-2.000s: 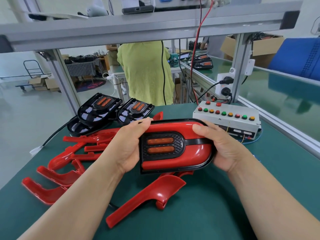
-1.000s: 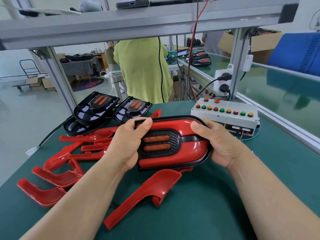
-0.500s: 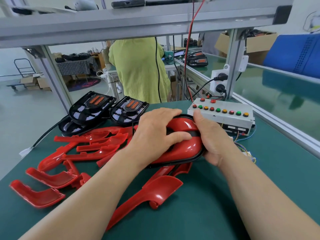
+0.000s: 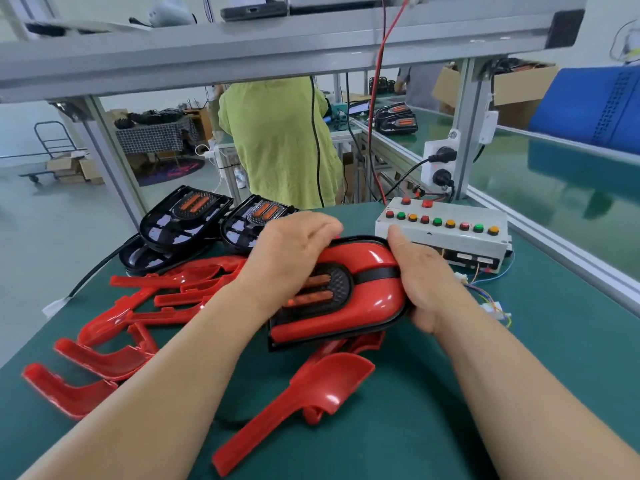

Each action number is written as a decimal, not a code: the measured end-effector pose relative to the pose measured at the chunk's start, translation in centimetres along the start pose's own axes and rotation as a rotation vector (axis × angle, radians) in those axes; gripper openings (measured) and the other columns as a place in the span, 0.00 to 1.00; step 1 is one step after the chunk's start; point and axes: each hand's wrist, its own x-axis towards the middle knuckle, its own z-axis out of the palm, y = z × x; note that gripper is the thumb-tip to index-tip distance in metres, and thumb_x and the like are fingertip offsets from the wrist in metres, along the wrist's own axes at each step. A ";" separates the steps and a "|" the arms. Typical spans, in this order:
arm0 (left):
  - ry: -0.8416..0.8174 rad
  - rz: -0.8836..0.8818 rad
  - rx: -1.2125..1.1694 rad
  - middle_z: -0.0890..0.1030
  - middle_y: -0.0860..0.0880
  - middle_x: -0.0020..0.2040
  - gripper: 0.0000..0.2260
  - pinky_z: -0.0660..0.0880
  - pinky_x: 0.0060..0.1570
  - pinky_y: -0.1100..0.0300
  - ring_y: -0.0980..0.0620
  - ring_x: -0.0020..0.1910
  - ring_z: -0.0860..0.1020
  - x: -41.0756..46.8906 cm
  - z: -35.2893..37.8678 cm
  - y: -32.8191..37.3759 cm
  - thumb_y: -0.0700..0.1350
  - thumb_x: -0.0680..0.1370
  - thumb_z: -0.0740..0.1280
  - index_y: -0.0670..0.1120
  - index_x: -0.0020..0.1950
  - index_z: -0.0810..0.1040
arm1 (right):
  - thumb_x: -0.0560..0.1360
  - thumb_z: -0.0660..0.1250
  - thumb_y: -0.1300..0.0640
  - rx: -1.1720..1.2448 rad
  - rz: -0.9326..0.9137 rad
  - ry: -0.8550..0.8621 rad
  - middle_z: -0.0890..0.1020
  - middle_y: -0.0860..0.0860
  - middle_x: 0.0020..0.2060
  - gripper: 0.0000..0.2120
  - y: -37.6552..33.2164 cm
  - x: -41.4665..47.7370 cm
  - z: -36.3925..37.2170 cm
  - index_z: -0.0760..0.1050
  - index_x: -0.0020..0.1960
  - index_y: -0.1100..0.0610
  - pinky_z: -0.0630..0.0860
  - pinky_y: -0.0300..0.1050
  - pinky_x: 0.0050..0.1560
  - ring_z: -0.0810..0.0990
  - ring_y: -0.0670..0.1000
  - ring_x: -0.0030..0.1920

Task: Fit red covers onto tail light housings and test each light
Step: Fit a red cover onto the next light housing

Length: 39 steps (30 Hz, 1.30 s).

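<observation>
A tail light (image 4: 360, 296) with a glossy red cover in its black housing lies tilted at the centre of the green bench. My left hand (image 4: 287, 258) lies over its upper left part, fingers curled over the far edge and hiding part of the amber lens. My right hand (image 4: 420, 282) grips its rounded right end, thumb on the top rim. Loose red covers (image 4: 145, 313) are strewn to the left, and one more red cover (image 4: 311, 396) lies just in front. Bare black housings (image 4: 187, 220) are stacked at the back left.
A white test box (image 4: 446, 233) with coloured buttons stands behind my right hand, thin wires (image 4: 491, 299) trailing from it. A person in a green shirt (image 4: 277, 140) stands beyond the bench. An aluminium frame beam (image 4: 277, 43) runs overhead. A black cable (image 4: 93, 275) hangs off the left edge.
The tail light went from held up facing me down toward the bench. My left hand moved from its left end onto its top, pressed over the lens, then slid back toward the far edge.
</observation>
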 end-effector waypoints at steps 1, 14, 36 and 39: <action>0.033 -0.061 -0.032 0.84 0.56 0.48 0.06 0.71 0.53 0.72 0.63 0.50 0.79 -0.3 -0.9 -0.5 0.45 0.80 0.67 0.48 0.51 0.85 | 0.81 0.60 0.42 0.036 0.011 0.009 0.87 0.53 0.40 0.20 0.0 0.2 -0.4 0.85 0.44 0.51 0.83 0.54 0.41 0.87 0.55 0.40; -0.333 -0.024 0.476 0.81 0.52 0.60 0.18 0.70 0.64 0.55 0.53 0.60 0.77 -1.5 -5.9 -1.7 0.40 0.78 0.69 0.52 0.67 0.78 | 0.80 0.60 0.39 -0.001 0.036 -0.021 0.87 0.53 0.42 0.19 -0.3 0.3 -0.8 0.82 0.51 0.52 0.83 0.58 0.48 0.87 0.55 0.41; -0.271 -0.371 -0.175 0.84 0.56 0.54 0.17 0.75 0.63 0.49 0.56 0.54 0.82 -2.9 -3.1 -3.5 0.55 0.73 0.70 0.58 0.61 0.79 | 0.60 0.74 0.58 0.210 0.081 -0.223 0.85 0.59 0.41 0.16 -0.4 -0.2 -1.4 0.82 0.48 0.59 0.83 0.51 0.38 0.85 0.55 0.37; -0.202 -0.420 -0.284 0.86 0.53 0.51 0.17 0.77 0.60 0.46 0.52 0.51 0.84 -2.9 -2.4 -3.5 0.54 0.71 0.71 0.56 0.60 0.81 | 0.61 0.76 0.56 0.183 0.106 -0.245 0.86 0.60 0.45 0.19 -0.2 -0.3 -1.2 0.81 0.51 0.58 0.83 0.54 0.41 0.85 0.56 0.39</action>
